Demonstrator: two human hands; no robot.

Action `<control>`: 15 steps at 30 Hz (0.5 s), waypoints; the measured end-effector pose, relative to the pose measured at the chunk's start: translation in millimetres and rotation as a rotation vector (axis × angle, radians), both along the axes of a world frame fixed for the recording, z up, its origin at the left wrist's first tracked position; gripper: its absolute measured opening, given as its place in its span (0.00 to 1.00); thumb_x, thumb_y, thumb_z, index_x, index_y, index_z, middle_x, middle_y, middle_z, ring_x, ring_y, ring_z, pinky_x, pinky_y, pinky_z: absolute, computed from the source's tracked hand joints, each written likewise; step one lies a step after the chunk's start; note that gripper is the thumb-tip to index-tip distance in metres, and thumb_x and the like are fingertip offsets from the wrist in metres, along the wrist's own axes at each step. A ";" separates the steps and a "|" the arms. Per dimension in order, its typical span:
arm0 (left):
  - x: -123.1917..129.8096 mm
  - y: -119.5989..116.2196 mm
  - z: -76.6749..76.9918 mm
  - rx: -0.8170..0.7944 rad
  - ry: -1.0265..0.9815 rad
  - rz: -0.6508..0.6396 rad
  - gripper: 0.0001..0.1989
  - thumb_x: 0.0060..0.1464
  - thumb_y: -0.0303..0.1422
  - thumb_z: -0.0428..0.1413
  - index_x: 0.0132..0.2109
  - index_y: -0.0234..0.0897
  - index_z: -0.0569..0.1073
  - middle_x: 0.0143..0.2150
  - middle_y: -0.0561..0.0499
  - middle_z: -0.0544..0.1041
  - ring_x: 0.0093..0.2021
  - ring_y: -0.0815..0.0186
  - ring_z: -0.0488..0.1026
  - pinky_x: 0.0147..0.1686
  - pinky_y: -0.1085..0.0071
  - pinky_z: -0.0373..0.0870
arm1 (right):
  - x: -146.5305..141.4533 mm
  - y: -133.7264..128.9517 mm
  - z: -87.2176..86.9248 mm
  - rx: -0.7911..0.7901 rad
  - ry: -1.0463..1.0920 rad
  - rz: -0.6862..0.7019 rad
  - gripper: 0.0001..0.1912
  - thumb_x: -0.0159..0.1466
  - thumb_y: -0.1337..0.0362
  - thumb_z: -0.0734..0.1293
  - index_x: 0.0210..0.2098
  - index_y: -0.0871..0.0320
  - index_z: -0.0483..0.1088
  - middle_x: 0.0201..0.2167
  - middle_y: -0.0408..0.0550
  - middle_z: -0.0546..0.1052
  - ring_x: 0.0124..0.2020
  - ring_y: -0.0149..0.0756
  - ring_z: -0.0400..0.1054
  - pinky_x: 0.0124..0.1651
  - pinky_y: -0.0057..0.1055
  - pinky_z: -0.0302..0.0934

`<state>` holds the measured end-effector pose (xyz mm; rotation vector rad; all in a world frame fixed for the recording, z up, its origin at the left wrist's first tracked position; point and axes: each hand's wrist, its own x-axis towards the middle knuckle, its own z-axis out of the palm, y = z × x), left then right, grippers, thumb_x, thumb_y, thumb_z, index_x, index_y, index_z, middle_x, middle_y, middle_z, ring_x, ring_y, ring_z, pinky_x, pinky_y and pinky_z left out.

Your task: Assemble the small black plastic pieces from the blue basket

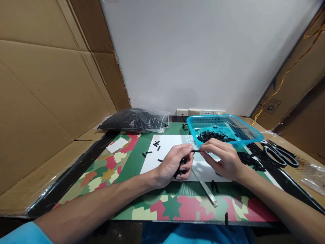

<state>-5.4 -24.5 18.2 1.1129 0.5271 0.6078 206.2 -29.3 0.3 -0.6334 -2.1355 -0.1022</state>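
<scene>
My left hand [176, 162] is closed round several small black strips [180, 167] in its palm. Its thumb and forefinger also pinch one end of a thin black strip [195, 151], whose exact kind I cannot make out. At the strip's other end, the fingertips of my right hand [223, 159] are pinched together. Both hands hover over a white sheet [149, 169] with loose black strips on its left part. Just behind my right hand stands a blue plastic basket [225, 118] with a heap of black strips [214, 136] in it.
A clear zip bag [134, 120] full of black material lies at the back left. Scissors [278, 154] rest at the right beside a pile of black strips [250, 161]. A narrow pale strip [207, 191] lies in front. Cardboard walls [50, 74] flank the patterned mat [170, 208].
</scene>
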 end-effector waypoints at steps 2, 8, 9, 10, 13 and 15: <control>-0.2 0.1 0.3 -0.004 0.010 0.011 0.19 0.66 0.47 0.50 0.33 0.39 0.61 0.17 0.63 0.56 0.11 0.76 0.52 0.11 0.81 0.48 | 0.2 -0.2 -0.5 0.012 0.006 -0.008 0.07 0.68 0.74 0.65 0.43 0.59 0.70 0.34 0.49 0.76 0.33 0.35 0.68 0.36 0.31 0.62; -1.7 0.4 -0.8 -0.025 0.009 0.018 0.17 0.66 0.46 0.49 0.34 0.39 0.63 0.17 0.63 0.56 0.11 0.76 0.52 0.12 0.81 0.48 | 0.7 -1.1 -1.4 0.016 0.002 -0.012 0.07 0.67 0.74 0.66 0.43 0.59 0.70 0.34 0.49 0.76 0.33 0.35 0.68 0.35 0.31 0.62; -1.7 0.3 -0.7 -0.027 0.007 0.016 0.17 0.66 0.46 0.49 0.34 0.39 0.62 0.17 0.63 0.56 0.12 0.76 0.52 0.12 0.81 0.48 | 0.7 -1.0 -1.2 0.010 0.002 -0.013 0.07 0.67 0.74 0.66 0.43 0.59 0.70 0.34 0.49 0.76 0.33 0.35 0.68 0.36 0.31 0.62; -1.6 0.2 -0.6 -0.028 0.006 0.015 0.17 0.66 0.46 0.49 0.34 0.39 0.63 0.17 0.63 0.56 0.12 0.76 0.52 0.12 0.81 0.48 | 0.6 -0.9 -1.0 0.006 0.002 -0.014 0.07 0.68 0.74 0.65 0.42 0.59 0.70 0.33 0.49 0.76 0.33 0.35 0.68 0.35 0.31 0.62; -1.3 -0.2 0.1 -0.026 0.000 0.014 0.16 0.66 0.44 0.49 0.33 0.39 0.63 0.17 0.63 0.56 0.12 0.76 0.52 0.12 0.81 0.48 | 0.3 -0.5 0.0 -0.008 0.004 -0.015 0.06 0.68 0.74 0.65 0.42 0.58 0.70 0.33 0.49 0.75 0.33 0.34 0.67 0.35 0.31 0.61; -1.4 -0.3 0.3 -0.022 -0.004 0.012 0.16 0.66 0.44 0.49 0.33 0.39 0.63 0.17 0.63 0.56 0.12 0.76 0.52 0.12 0.81 0.48 | 0.2 -0.5 0.5 -0.017 0.014 -0.009 0.06 0.68 0.74 0.65 0.42 0.58 0.70 0.33 0.48 0.75 0.33 0.34 0.67 0.35 0.31 0.62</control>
